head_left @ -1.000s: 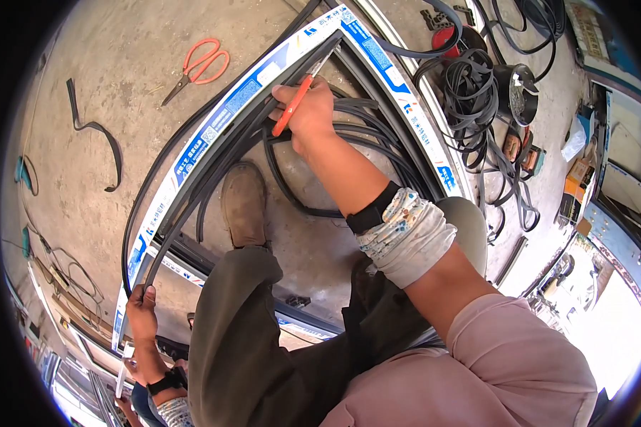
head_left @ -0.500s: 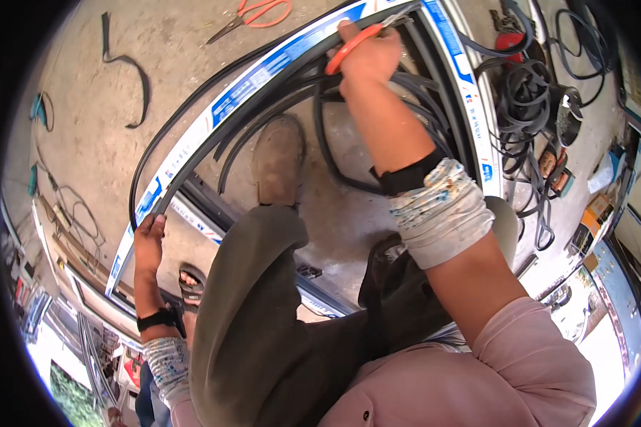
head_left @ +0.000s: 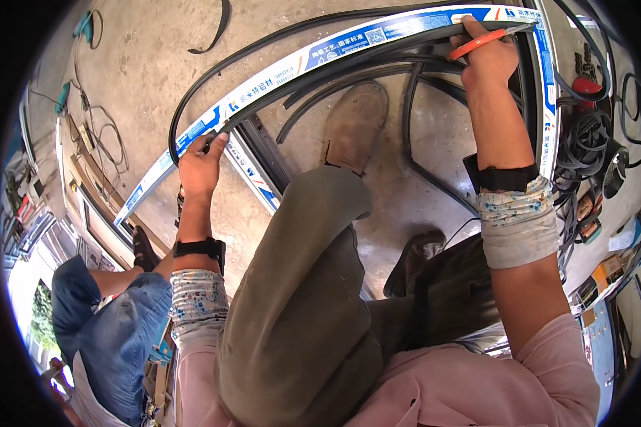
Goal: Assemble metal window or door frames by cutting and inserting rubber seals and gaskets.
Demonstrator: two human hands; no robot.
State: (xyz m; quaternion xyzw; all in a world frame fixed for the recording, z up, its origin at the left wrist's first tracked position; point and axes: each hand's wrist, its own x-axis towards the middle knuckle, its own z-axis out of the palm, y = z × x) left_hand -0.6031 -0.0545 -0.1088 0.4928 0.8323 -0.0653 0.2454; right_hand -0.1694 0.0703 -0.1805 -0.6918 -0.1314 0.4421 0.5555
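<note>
A window frame lies on the floor, its bars (head_left: 278, 75) covered in white and blue protective film. Along the far bar runs a black rubber sealing strip (head_left: 263, 103), its loose length looping outside the frame on the left. My left hand (head_left: 201, 165) pinches the strip against that bar, left of where a crossbar joins. Near the far right corner, my right hand (head_left: 493, 64) is closed around red-handled scissors (head_left: 478, 44), their blades pointing right, with its fingers at the strip. Its fingertips are partly hidden.
My shoe (head_left: 356, 124) stands inside the frame beside loose black strips (head_left: 408, 121). Tangled strips (head_left: 584, 142) lie right of the frame. Another person in jeans (head_left: 114, 334) sits at lower left. Cables (head_left: 107, 135) and a teal-handled tool (head_left: 84, 27) lie at far left.
My view has swung left, so the frame and both hands appear farther right. More of the other person shows, and a second pair of scissors has left the view. Both hands keep their hold.
</note>
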